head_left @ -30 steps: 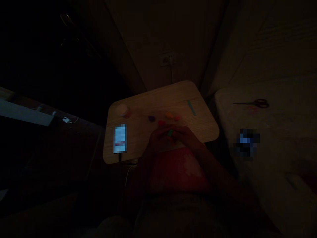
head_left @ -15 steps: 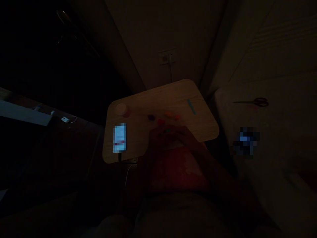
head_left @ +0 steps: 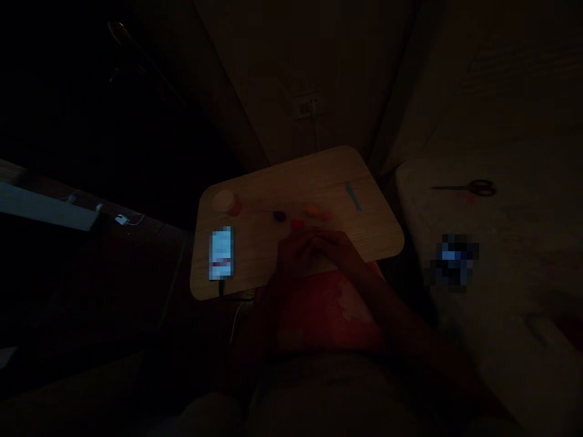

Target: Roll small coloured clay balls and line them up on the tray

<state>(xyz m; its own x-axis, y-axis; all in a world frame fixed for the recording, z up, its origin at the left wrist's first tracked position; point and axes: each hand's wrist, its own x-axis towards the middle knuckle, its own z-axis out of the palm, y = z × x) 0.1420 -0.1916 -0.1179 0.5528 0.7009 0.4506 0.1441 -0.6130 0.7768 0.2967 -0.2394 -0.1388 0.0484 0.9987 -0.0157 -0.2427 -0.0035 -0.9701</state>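
My left hand [head_left: 291, 252] and my right hand [head_left: 334, 246] meet over the near edge of a small wooden table [head_left: 259, 255]. Their fingers are closed together and hide what lies between them, where a small green lump showed a moment ago. Just beyond the fingertips sit small soft-looking lumps: a red one [head_left: 297, 224], an orange one [head_left: 312, 210], a pink one [head_left: 327, 215] and a dark purple one [head_left: 279, 216]. A flat blue-green strip-like tool [head_left: 353, 196] lies farther right. The light is very dim.
A lit phone [head_left: 221, 254] with a cable lies at the table's left, and a pale round tub [head_left: 225, 201] stands behind it. Scissors [head_left: 464, 187] and a blurred-out device [head_left: 453, 261] rest on a pale surface at right. A wall socket [head_left: 308, 106] is behind.
My hands have closed over the small green lump that showed between them, so it is now hidden. The lumps and the tool on the table have stayed put.
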